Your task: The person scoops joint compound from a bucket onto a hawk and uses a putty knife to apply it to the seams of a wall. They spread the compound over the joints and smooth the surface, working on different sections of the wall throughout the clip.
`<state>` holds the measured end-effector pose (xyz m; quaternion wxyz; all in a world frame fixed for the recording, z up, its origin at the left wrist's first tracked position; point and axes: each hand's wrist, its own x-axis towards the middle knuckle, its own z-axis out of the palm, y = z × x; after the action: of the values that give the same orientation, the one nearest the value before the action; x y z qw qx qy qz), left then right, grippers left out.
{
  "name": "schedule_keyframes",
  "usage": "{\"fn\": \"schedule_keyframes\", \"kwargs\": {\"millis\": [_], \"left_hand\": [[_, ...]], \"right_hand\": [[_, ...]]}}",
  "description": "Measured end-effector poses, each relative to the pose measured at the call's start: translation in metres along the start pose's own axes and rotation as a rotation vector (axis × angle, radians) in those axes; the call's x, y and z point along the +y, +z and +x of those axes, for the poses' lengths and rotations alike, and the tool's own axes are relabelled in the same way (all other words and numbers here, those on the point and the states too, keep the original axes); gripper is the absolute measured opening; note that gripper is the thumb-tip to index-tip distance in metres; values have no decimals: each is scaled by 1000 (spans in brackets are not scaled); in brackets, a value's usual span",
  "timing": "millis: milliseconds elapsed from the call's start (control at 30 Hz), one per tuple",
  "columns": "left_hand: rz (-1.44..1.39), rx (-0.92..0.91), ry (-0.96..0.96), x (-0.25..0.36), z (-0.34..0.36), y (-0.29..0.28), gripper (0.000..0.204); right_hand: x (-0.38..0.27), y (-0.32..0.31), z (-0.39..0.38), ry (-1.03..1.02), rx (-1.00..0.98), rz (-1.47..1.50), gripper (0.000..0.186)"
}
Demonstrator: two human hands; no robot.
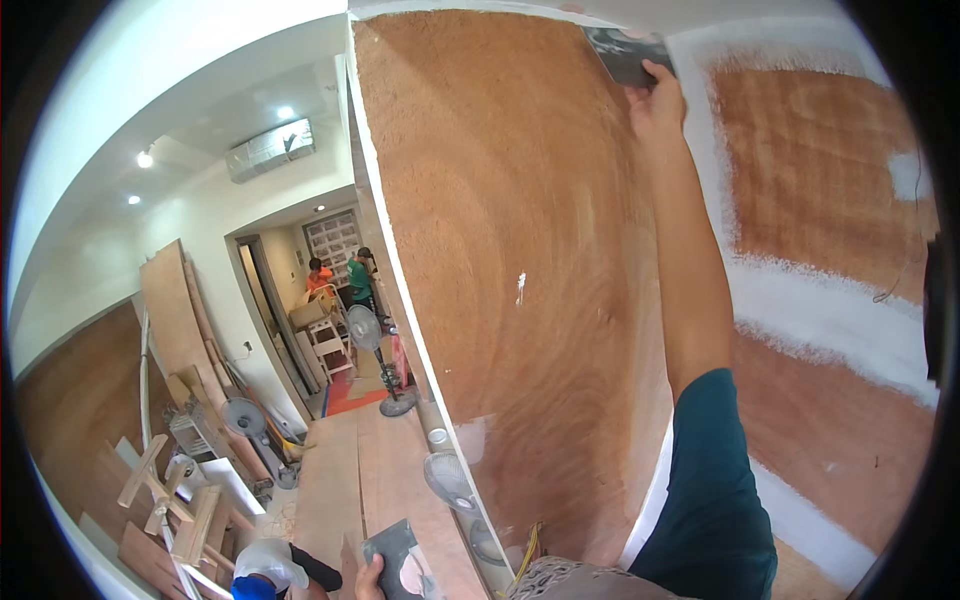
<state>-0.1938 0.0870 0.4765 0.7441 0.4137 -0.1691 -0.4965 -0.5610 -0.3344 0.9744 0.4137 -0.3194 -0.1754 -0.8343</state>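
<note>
High at the far edge of a brown plywood panel [500, 250], my right hand [660, 105] is closed on a flat dark-grey putty blade [622, 62]. Its face lies close against the top corner, where the panel meets the white ceiling strip; whether its edge touches cannot be made out. My right arm is stretched upward in a dark teal sleeve. Low in the picture, my left hand [369, 577] grips a second grey putty plate [392, 545] carrying a pale pinkish-white lump of putty [412, 574]. Only the fingers of that hand show.
Right of the panel is a plywood wall [810, 160] with white-coated seams. Below left, a person in a blue cap [255, 585] bends near a wooden sawhorse [195, 530]. Standing fans [367, 330] and leaning boards [170, 290] line the room; two people [360, 275] are in the back.
</note>
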Motion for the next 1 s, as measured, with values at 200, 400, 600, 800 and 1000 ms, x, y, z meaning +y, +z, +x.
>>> {"fn": "schedule_keyframes", "kwargs": {"millis": [200, 400, 600, 800, 1000], "left_hand": [[-22, -10, 30, 8, -9, 26, 50], [67, 45, 114, 6, 7, 39, 47], [109, 89, 121, 10, 12, 48, 50], [34, 88, 56, 4, 30, 18, 52], [140, 149, 68, 9, 41, 24, 54]], "right_hand": [[7, 11, -13, -1078, -268, -1101, 31], [37, 14, 33, -1363, -372, -1276, 39], [58, 21, 28, -1217, -327, -1357, 42], [61, 24, 36, -1293, -349, -1294, 38], [35, 37, 1, -1092, -474, -1413, 33]]}}
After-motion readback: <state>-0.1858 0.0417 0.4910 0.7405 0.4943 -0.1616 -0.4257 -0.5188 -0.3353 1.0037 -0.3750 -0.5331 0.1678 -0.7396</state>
